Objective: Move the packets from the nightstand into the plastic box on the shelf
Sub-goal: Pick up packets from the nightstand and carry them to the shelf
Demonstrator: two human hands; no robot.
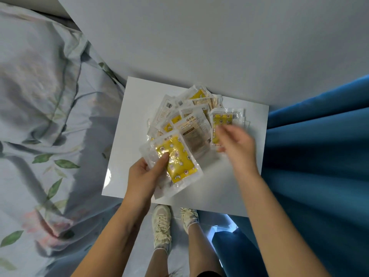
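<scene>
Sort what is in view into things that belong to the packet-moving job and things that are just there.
Job:
- packets held by the left hand
- left hand
- packet under the right hand
- right hand, blurred
- packet pile
- nightstand

Just there:
- floral bedding
- blue curtain
- shoes

— Where's the camera?

— On my head, the only view. It looks almost straight down over the nightstand (235, 188), wide-angle, so the edges bend.

— How near?

— Near: my forearms run in from the bottom edge and my shoes (161, 226) show below the nightstand.

— What frames it?

— Bed (50, 116) on the left, wall (199, 37) across the top, blue curtain (319, 156) on the right.
</scene>
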